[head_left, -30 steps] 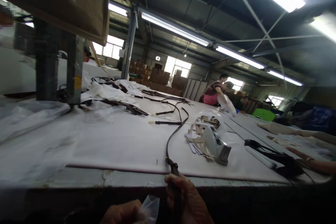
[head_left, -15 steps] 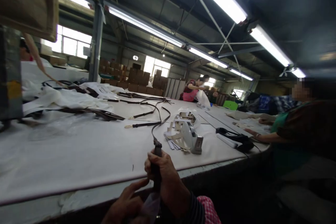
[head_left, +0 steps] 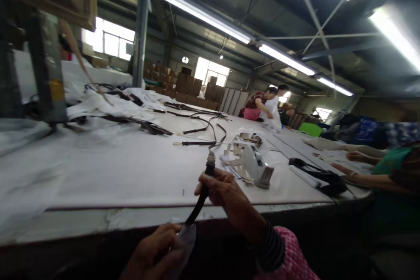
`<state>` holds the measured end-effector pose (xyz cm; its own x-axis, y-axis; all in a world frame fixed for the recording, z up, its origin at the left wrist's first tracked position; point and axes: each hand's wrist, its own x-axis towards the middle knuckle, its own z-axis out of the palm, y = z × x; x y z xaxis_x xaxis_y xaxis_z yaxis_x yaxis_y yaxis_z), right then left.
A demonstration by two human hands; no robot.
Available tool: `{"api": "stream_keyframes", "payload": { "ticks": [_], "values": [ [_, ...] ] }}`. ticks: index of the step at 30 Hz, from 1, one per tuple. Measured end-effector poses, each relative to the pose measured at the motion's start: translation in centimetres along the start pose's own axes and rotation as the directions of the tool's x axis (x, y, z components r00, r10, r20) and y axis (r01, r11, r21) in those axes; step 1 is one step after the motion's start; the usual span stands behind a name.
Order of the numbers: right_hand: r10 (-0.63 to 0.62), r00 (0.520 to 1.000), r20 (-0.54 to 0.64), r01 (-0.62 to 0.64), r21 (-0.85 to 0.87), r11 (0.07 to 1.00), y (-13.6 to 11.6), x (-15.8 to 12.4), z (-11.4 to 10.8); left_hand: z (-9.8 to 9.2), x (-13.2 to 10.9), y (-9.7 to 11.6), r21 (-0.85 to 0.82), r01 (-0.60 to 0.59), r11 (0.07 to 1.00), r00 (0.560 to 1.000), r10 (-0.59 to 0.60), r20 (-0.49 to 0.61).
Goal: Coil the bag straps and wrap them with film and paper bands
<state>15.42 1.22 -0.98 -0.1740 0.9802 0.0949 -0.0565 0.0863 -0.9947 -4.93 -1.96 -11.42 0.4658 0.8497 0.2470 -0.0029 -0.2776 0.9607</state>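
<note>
A dark brown strap [head_left: 197, 206] slants upward between my hands, with a metal buckle [head_left: 211, 157] just above the upper grip. My right hand [head_left: 231, 194] pinches it below that buckle. Lower down, my left hand [head_left: 157, 247] is closed around a translucent plastic piece [head_left: 188, 236] that wraps the strap's lower end; some fingers are blurred. Beyond the buckle, the thin part of the strap runs onto the white table. A dark strap with a gold clip [head_left: 177, 143] lies there, near several other straps.
A grey tape dispenser [head_left: 252, 164] stands among loose pale strips [head_left: 238, 168] on the white table [head_left: 124, 179]. White wrappings and dark straps are heaped at left, by a metal post [head_left: 50, 65]. A black bag-like item [head_left: 318, 177] lies near a co-worker's arms [head_left: 364, 177] at right.
My right hand has shifted up and right along with the buckle, and the strap between my hands shows more of its length. The view has turned left.
</note>
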Motion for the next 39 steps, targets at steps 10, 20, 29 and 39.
{"api": "stream_keyframes", "payload": {
  "ticks": [10, 20, 29, 39],
  "values": [
    [-0.217, 0.976, -0.007, 0.217, 0.055, 0.975, -6.8, 2.2, 3.1, -1.9, -3.8, -0.3, -0.002, 0.153, 0.988, 0.928, -0.145, -0.345],
    [-0.224, 0.972, 0.072, 0.221, 0.051, 0.974, -7.8, 1.8, 7.0, -2.2, -4.9, -1.2, 0.123, 0.009, 0.992, 0.925, 0.039, -0.378],
    [-0.195, 0.973, 0.123, 0.191, 0.044, 0.981, -7.2, 1.3, 7.8, -2.6, -4.8, -0.7, 0.061, 0.01, 0.998, 0.933, 0.013, -0.36],
    [-0.17, 0.972, 0.164, 0.165, 0.043, 0.985, -7.0, 1.5, 6.7, -4.2, -3.7, 2.3, -0.271, 0.16, 0.949, 0.981, -0.182, -0.059]
  ]
}}
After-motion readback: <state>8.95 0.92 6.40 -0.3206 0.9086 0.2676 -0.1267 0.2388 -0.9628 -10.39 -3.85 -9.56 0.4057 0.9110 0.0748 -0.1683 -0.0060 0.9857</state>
